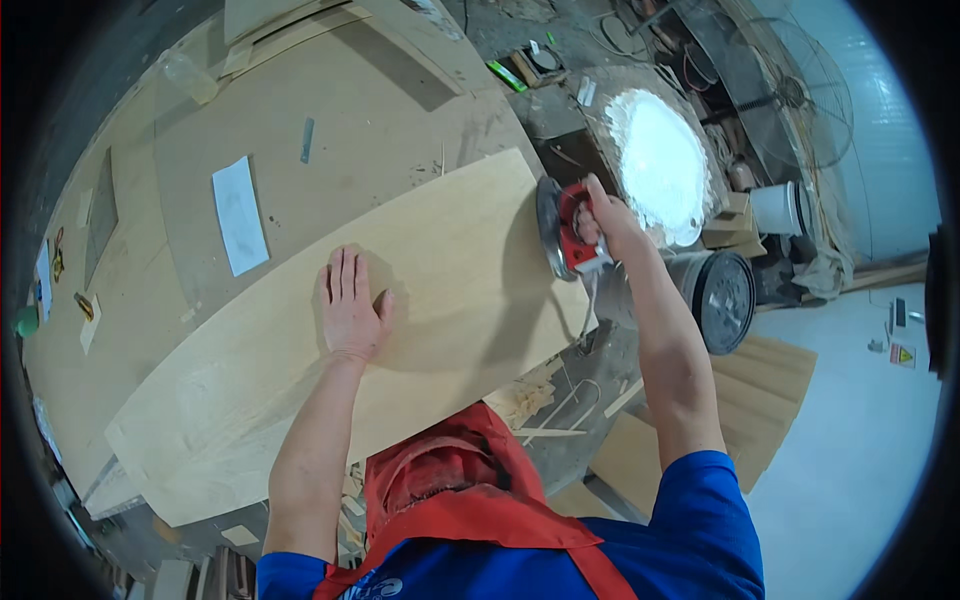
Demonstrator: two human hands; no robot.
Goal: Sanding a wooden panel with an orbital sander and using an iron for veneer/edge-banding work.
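Note:
A long pale plywood board (440, 250) lies across the workbench, reaching from lower left to upper right. My left hand (350, 305) rests flat on its middle, palm down, fingers together and pointing away from me. My right hand (605, 220) grips a red and grey hand-held power tool (565, 230) with a round metal base. The tool's base is pressed against the board's right end edge. My forearms come in from below, with blue sleeves and a red apron at the bottom.
The brown workbench (330, 110) carries a white paper sheet (240, 215) and a small blue strip (307, 140). Right of the board stand a round slab dusted with white powder (660, 165), a dark bucket (725, 295), a white bucket (778, 208) and a fan (800, 90). Wood offcuts (760, 400) lie on the floor.

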